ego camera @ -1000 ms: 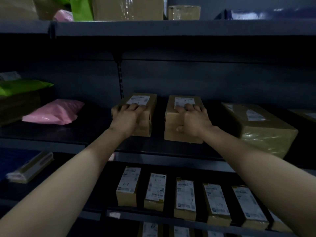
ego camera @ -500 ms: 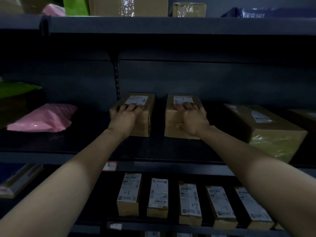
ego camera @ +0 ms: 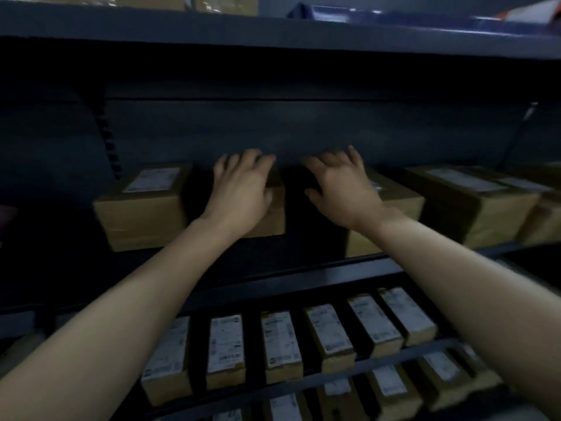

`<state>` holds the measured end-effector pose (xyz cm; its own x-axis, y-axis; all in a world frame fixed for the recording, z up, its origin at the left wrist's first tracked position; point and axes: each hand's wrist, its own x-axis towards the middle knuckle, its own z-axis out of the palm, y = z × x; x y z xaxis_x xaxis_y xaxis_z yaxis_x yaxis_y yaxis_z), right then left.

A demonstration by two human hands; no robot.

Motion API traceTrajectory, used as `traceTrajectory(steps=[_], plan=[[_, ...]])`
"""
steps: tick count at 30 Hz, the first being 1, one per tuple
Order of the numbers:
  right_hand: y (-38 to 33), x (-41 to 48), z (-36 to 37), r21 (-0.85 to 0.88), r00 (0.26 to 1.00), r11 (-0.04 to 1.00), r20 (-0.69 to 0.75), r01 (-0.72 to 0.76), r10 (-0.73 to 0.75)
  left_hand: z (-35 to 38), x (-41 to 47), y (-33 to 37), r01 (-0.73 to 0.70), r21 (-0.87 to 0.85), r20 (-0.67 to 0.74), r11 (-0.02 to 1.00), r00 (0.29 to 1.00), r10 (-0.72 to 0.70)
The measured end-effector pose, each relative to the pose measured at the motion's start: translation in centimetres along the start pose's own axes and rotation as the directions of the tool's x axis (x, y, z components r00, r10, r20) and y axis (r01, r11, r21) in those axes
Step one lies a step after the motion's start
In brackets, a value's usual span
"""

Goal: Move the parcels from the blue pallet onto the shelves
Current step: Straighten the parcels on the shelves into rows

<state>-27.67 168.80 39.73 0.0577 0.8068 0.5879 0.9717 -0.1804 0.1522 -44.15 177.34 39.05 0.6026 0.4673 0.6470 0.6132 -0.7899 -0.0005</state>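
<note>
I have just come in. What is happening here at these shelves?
A person reaches both arms into a dark shelving unit. The left hand rests on top of the left parcel, and the right hand lies with spread fingers on the right parcel. There is a gap between the two. Both cardboard parcels sit on the middle shelf, so they seem already set down. A row of small boxes stands on the shelf below.

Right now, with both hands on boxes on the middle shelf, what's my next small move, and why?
Probably lift both hands off and draw them back. The left hand lies flat on the left-hand box, the right hand on the right-hand box; both boxes already rest on the middle shelf, so placing looks done.
</note>
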Motion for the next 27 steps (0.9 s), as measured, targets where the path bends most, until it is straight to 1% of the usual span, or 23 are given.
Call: traceTrajectory(steps=[2,4,6,8,10,12,13,14,18,22,27], plan=[[3.3,-2.0,-2.0,-0.041,0.998,0.997,-0.028,-0.065,0.064,0.5,1.3,4.0,-0.088,-0.123,-0.01,0.988,0.996,0.088],[6.9,-4.2,-3.5,-0.081,0.99,0.986,-0.03,-0.143,0.141,1.3,2.3,7.6,-0.157,-0.209,0.014,0.965,0.986,0.163],[10.7,-6.4,-4.5,-0.09,0.978,0.974,0.002,-0.21,0.211,2.4,3.1,10.8,-0.208,-0.207,0.098,0.956,0.968,0.232],[14.6,-8.6,-4.6,-0.091,0.952,0.958,0.12,-0.271,0.281,3.6,3.8,13.3,-0.242,-0.158,0.226,0.957,0.935,0.273],[18.3,-10.2,-4.2,-0.12,0.886,0.932,0.29,-0.341,0.361,4.9,4.5,15.1,-0.25,-0.122,0.314,0.961,0.908,0.276],[21.8,-11.2,-3.3,-0.159,0.813,0.914,0.419,-0.373,0.405,6.1,5.3,16.5,-0.255,-0.099,0.347,0.962,0.897,0.273],[23.4,-11.5,-2.8,-0.17,0.794,0.917,0.459,-0.362,0.399,6.7,5.7,17.1,-0.249,-0.095,0.351,0.964,0.898,0.267],[24.8,-11.6,-2.2,-0.177,0.791,0.925,0.481,-0.335,0.378,7.2,6.0,17.6,-0.236,-0.098,0.353,0.967,0.9,0.255],[28.7,-11.3,-0.1,-0.134,0.85,0.968,0.464,-0.213,0.251,8.9,7.6,19.2,-0.156,-0.13,0.372,0.979,0.908,0.194],[30.0,-9.5,1.7,-0.05,0.896,0.993,0.428,-0.11,0.121,9.8,8.8,20.3,-0.078,-0.123,0.394,0.989,0.911,0.121],[30.3,-6.7,3.7,-0.037,0.888,0.997,0.454,-0.068,0.078,10.8,9.4,20.4,0.038,0.076,0.402,0.996,0.913,-0.066]])
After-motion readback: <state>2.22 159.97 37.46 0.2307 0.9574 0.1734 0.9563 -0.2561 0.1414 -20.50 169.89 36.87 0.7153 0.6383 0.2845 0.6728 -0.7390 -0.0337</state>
